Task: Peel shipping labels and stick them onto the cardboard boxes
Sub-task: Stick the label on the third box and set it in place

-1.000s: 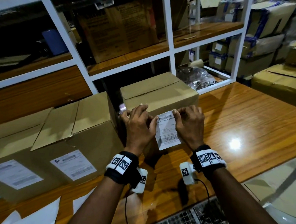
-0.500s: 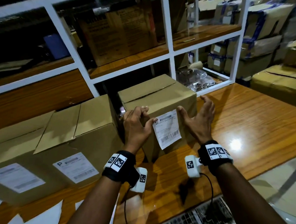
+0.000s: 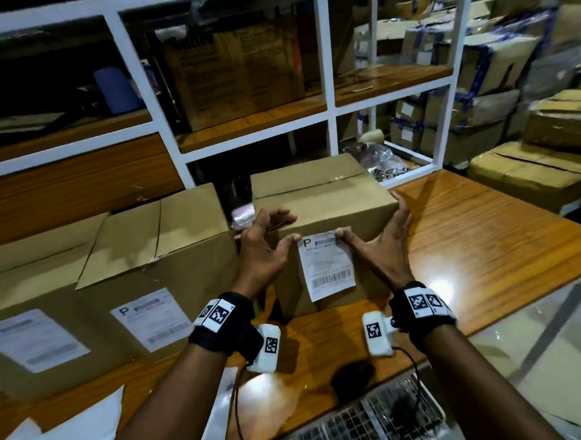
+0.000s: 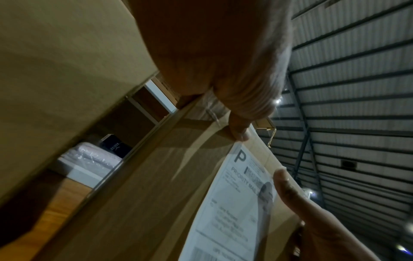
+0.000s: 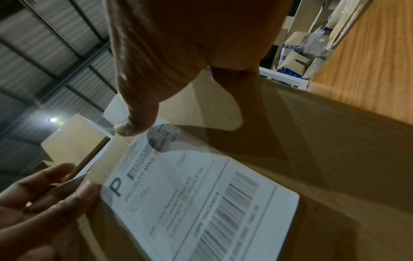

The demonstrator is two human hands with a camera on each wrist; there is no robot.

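Observation:
A brown cardboard box [image 3: 324,194] stands on the wooden table [image 3: 482,250] in front of me. A white shipping label [image 3: 327,265] lies slightly tilted on its near face. My left hand [image 3: 278,236] is at the box's left top corner, thumb tip on the label's upper left corner, fingers loosely arched over the top edge. My right hand [image 3: 374,239] has its thumb on the label's upper right corner, with straight fingers along the box's right side. The wrist views show the label [image 4: 234,211] [image 5: 190,203] flat on the cardboard [image 4: 134,203] [image 5: 324,159].
Two bigger boxes [image 3: 156,256] [image 3: 26,290], each bearing a label, stand close on the left. A white shelf frame [image 3: 323,87] rises behind. White backing sheets [image 3: 80,420] and a wire tray [image 3: 372,422] lie at the near edge. Stacked parcels [image 3: 536,185] fill the right.
Both hands have let go of their pinch on the label's top corners and spread. The label now lies on the box's near face under the two thumbs.

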